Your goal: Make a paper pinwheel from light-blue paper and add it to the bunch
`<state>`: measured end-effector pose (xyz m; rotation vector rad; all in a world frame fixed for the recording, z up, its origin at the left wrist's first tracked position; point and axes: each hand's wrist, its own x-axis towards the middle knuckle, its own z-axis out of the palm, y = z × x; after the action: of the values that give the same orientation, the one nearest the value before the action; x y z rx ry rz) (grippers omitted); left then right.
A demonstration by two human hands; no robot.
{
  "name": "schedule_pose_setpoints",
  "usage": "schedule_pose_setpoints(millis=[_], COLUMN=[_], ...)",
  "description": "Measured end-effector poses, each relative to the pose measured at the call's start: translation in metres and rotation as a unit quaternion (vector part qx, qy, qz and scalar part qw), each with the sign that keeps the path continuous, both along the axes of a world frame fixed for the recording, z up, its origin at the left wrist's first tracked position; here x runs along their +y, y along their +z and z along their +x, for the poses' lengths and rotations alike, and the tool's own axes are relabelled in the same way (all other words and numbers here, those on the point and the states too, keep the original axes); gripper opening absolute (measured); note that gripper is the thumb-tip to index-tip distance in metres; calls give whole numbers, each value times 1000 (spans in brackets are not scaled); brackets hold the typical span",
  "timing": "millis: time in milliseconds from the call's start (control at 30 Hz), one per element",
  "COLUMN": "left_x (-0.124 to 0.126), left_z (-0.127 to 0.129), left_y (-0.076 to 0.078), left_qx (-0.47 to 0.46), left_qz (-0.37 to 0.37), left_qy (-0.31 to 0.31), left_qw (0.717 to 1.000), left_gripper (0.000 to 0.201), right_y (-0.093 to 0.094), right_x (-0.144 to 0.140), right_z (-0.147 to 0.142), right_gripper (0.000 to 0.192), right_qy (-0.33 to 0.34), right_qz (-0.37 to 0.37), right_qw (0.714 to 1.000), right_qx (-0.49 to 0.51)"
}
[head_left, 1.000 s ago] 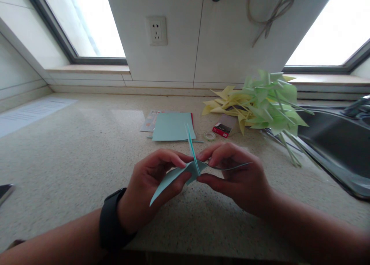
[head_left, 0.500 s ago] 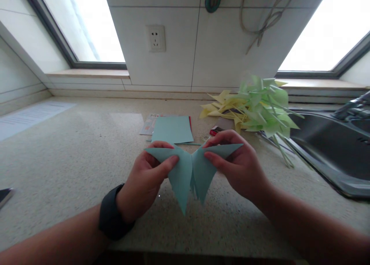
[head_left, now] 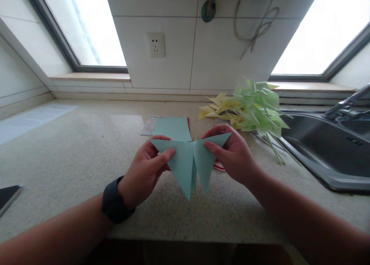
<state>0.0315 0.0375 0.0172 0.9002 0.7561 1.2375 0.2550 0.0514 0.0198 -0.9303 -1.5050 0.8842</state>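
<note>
both hands hold a folded pale blue paper (head_left: 189,161) up above the near middle of the bench (head_left: 72,161). the paper spreads into two wings at the top and two pointed flaps hanging down, pointing toward the near edge. the left hand (head_left: 146,170) pinches the left wing, thumb in front and the other fingers behind; a dark watch (head_left: 113,201) sits on that wrist. the right hand (head_left: 232,153) pinches the right wing the same way, fingers closed on the paper. just behind the paper a flat blue sheet (head_left: 172,128) lies on the bench on top of other papers. farther right, a pile of yellow and green paper pinwheels (head_left: 250,107) lies near the sink (head_left: 326,149). a wall socket (head_left: 156,44) sits on the tiled wall at the far side, and a dark flat object (head_left: 8,195) lies at the left edge.
</note>
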Motion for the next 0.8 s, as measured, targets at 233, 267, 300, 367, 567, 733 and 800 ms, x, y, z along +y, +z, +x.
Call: schedule_pose_setpoints(millis=[233,267,300,367,567,733,800], left_x=[5,6,7,7,7,6,7], left_z=[-2,-2,-3,-4,-6,-6,-7], left_y=[3,2,1,-1,-4,-2,-4], left_qx=[27,31,35,44,44,16,10], left_qz=[-11,-17,-24,-37,-21,67,99], left_qy=[12,15,17,15,-12,-52,-61], left_qw=[1000,999,999,998,999,996,993], left_gripper=[34,33,32,30,33,66,75], right_y=[0,0,1,1,1,2,2], right_x=[8,7,7,4,4,7,8], right_z=[16,18,20,21,17,22,24], right_gripper=[52,53,52,48,26,11,6], right_qy=[85,94,103,112,87,43,20], right_qz=[68,82,95,123,211,241,240], right_qw=[992,988,983,970,936,928,927], right_qx=[-61,-88,-117,-176,-267,-280,-288])
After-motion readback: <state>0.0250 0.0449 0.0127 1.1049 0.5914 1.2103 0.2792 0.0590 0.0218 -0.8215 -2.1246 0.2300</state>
